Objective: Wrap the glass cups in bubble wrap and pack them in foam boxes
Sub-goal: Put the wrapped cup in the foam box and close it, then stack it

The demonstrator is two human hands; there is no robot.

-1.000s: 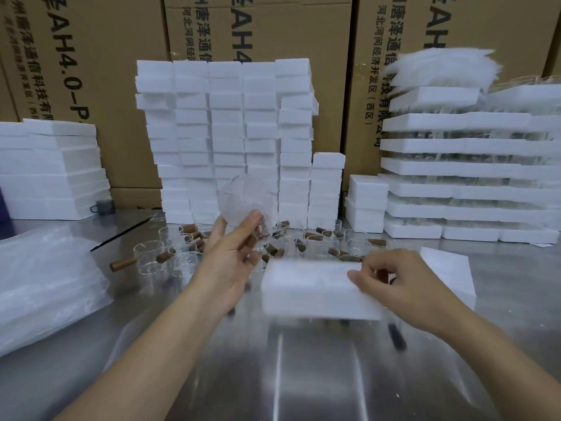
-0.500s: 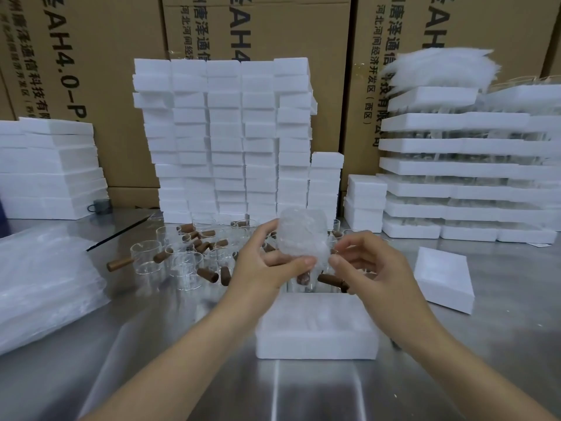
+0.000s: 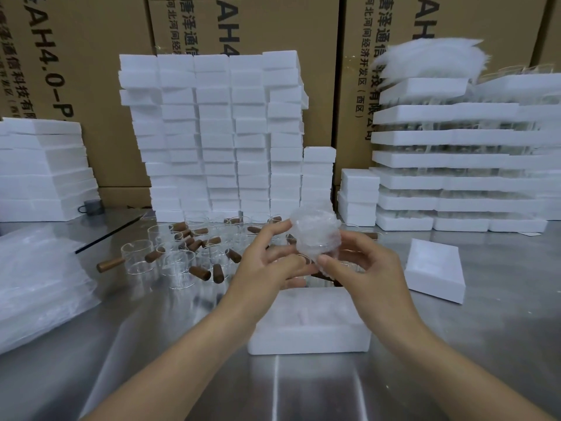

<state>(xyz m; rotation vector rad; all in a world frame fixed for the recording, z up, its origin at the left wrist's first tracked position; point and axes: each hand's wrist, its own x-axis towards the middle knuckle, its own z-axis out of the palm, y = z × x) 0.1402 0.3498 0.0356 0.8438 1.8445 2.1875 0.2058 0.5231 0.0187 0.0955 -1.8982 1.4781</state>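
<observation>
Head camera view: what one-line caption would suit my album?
Left hand and right hand hold a bubble-wrapped glass cup by a foam box, unwrapped cups behind.

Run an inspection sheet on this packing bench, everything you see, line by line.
Surface: steel table, shiny and reflective.
Job's things: bubble-wrapped cup held up above the foam box; unwrapped glass cups with brown handles clustered behind; bubble wrap sheets piled at the left; foam lid lying at the right.
Clutter: dark mug at the back left; thin black rod lying beside the cups.
Hands: left hand holds the wrapped cup; right hand pinches its wrap.
Cables: nothing seen.
Surroundings: stacked foam boxes, foam trays layered with glassware, cardboard cartons behind.
</observation>
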